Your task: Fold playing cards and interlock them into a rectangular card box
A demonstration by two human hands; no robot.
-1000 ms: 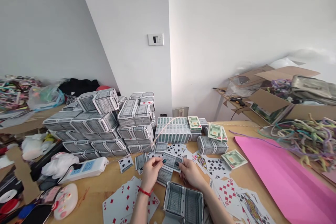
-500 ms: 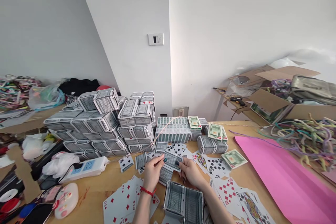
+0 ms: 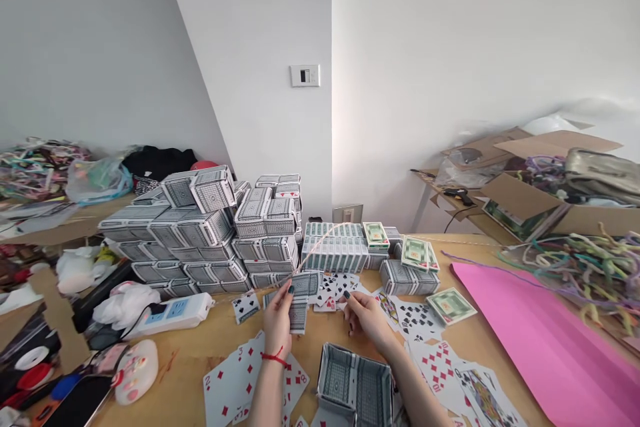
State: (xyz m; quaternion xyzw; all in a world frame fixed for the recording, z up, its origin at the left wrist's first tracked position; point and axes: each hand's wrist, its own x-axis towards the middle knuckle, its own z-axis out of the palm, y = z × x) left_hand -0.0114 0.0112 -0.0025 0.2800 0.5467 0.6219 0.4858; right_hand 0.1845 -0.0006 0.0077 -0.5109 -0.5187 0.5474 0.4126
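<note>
My left hand [image 3: 278,320] is closed on grey-backed playing cards [image 3: 299,312], pinched between thumb and fingers. One card stands lengthwise and another lies across its top; whether they are joined I cannot tell. To the right, my right hand [image 3: 369,315] hovers over the table with curled fingers, its fingertips apart and nothing visible between them. Face-up spade cards [image 3: 336,285] lie just beyond it. Below and between my wrists sits an open box made of playing cards [image 3: 355,383], divided into two compartments.
Stacked card-built blocks [image 3: 193,230] rise at the back left, beside a row of card packs [image 3: 335,247]. Green card boxes [image 3: 419,253] and pink paper [image 3: 540,340] are at the right. A white power strip [image 3: 175,313] and loose diamond cards [image 3: 235,373] lie at the left.
My hands have moved apart. The right has let go of the cards; the left has carried them left and turned them. The view has shifted slightly left.
</note>
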